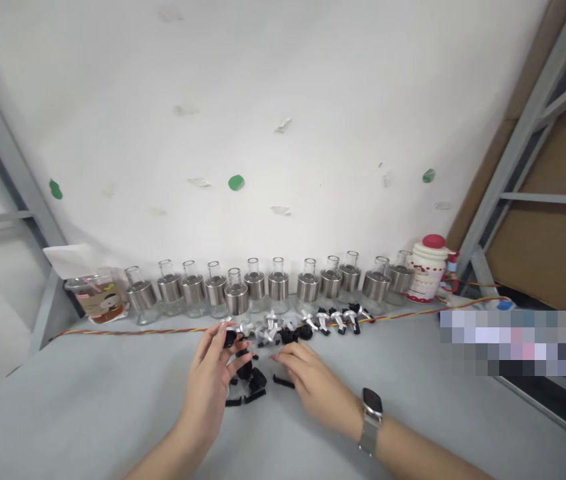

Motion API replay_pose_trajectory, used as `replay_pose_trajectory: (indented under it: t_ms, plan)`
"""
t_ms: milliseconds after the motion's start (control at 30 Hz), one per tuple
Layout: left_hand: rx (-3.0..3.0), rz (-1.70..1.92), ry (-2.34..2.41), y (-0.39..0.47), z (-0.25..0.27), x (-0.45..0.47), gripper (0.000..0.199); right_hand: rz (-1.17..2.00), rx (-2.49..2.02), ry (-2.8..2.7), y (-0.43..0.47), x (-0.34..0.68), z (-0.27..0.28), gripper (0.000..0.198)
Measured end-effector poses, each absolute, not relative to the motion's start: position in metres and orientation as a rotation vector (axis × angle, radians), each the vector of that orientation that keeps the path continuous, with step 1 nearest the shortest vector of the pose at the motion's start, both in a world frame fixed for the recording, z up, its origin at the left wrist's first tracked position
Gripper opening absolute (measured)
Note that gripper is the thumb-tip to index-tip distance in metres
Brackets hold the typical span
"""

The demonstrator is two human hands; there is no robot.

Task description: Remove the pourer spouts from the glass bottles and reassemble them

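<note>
My left hand [207,380] is closed on a small round black cap [230,338], pinched between thumb and fingertips. Just across from it, my right hand [313,383] has its thumb and fingers drawn together; anything between them is too small or hidden to make out. Under my right fingers lies a thin black strip [283,381]. More loose black plastic parts [257,380] are heaped between my hands, partly behind the left fingers. Beyond them is a cluster of silver-and-black bottle stoppers [339,321], some lying on their sides.
Several glass bottles with metal sleeves [279,287] line the wall. A drink cup [97,299] stands at the left, a white jar with a red lid [427,270] at the right. A twisted red-yellow wire [163,331] crosses the grey table [87,400].
</note>
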State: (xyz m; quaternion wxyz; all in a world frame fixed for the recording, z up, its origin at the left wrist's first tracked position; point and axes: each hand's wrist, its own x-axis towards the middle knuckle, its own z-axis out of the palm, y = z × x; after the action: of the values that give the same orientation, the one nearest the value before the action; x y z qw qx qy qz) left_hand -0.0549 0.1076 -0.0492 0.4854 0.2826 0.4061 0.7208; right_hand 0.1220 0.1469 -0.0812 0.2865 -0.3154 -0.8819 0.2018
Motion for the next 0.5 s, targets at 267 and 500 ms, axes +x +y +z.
replay_pose_trajectory:
  t_ms: [267,500]
  plan:
    - [0.777,1.651,0.982,0.104,-0.048,-0.051,0.028,0.403,-0.699,-2.570,0.176,0.096,-0.072,0.028]
    - [0.782,1.632,0.933,0.100,-0.045,-0.050,0.027,0.276,-0.689,-2.622,0.190,0.069,-0.082,0.016]
